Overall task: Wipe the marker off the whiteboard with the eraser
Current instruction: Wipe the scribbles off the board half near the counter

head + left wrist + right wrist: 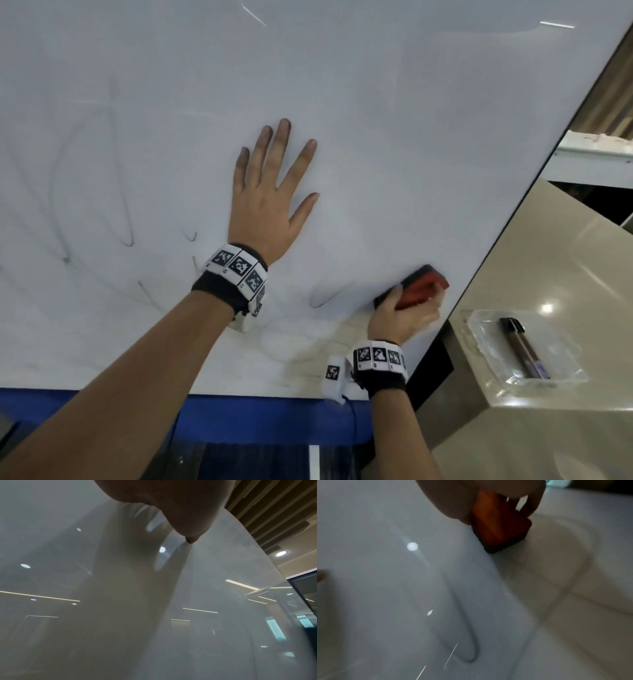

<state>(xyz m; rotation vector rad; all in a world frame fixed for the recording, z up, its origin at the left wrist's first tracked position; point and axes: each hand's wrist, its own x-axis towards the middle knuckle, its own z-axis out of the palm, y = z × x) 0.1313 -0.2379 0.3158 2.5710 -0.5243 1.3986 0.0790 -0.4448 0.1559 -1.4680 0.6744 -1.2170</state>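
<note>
The whiteboard [376,120] fills most of the head view. Faint dark marker strokes [123,236] curve across its lower left, and another loop [320,301] sits near the bottom middle. My left hand [270,192] lies flat on the board with its fingers spread. My right hand [402,318] grips a red eraser [419,287] with a black pad, pressed against the board near its lower right edge. The right wrist view shows the eraser [500,524] on the board, a dark curved stroke [471,642] below it. In the left wrist view, the palm [171,500] rests on the glossy board [68,601].
A clear tray [479,329] holding a dark marker pen [522,346] sits on a beige ledge [548,257] right of the board. A blue strip [267,418] runs under the board's bottom edge. The board's dark right edge [534,178] slants up.
</note>
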